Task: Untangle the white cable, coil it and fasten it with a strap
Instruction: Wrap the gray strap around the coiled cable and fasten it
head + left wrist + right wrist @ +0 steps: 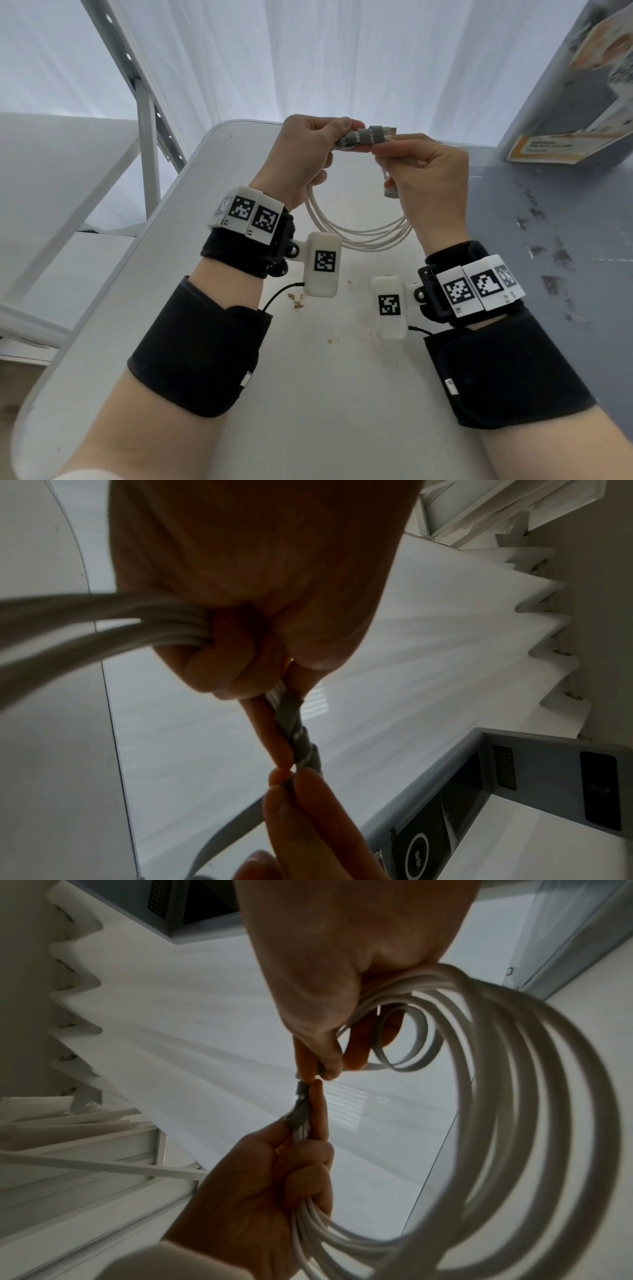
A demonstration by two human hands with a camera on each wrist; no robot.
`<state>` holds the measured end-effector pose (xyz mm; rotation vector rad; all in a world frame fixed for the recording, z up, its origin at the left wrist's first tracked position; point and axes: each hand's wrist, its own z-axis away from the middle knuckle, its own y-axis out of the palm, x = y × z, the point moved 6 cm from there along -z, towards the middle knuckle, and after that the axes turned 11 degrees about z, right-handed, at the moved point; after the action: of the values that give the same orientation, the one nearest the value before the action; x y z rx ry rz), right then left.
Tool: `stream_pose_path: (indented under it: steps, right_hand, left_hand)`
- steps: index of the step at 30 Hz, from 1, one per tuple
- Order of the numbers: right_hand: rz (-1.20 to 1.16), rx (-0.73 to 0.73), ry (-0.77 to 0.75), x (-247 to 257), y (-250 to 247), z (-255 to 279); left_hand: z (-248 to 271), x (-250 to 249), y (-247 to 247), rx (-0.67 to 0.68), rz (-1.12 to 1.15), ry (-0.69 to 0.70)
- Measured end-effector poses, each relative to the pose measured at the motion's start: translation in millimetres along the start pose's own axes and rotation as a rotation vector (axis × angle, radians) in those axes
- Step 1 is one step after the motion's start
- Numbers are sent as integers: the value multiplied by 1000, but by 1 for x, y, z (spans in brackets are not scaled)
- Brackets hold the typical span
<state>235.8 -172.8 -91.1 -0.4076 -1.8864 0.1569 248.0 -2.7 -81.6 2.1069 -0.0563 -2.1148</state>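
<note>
Fastening step. Left hand [301,154] clamps the coiled white cable [359,236] above the table [308,377]; right hand [428,178] pinches the grey strap [364,136], wound spirally. Next, probably: press its end closed.

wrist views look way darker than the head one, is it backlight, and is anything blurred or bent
Likely backlight: in both wrist views the left hand and right hand are dim against bright white curtains. Left wrist view: white cable smeared and out of focus near the lens. Right wrist view: the coil bulges from wide-angle distortion. Head view: evenly lit, grey strap sharp.
</note>
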Motion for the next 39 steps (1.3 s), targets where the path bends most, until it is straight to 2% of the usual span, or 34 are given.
stream_pose_path:
  steps: [7,12,15,23,26,31,39]
  right_hand:
    - [-3,-80,45,3,-8,4]
    - [7,-48,87,-2,-6,3]
    - [0,20,131,-2,-2,5]
    - [-135,103,311,-7,2,5]
    - [-189,102,308,-3,2,7]
    - [-240,22,281,-4,-1,5]
    - [-266,22,251,-2,-2,6]
  left_hand:
    - [3,-1,2,63,-14,-22]
    - [2,-1,2,84,-27,-21]
    - [1,-1,0,81,-39,-16]
    - [-1,2,-2,72,-77,-18]
    - [-1,1,-2,73,-99,-9]
    - [1,1,3,109,-81,-13]
    - [2,2,3,100,-40,-58]
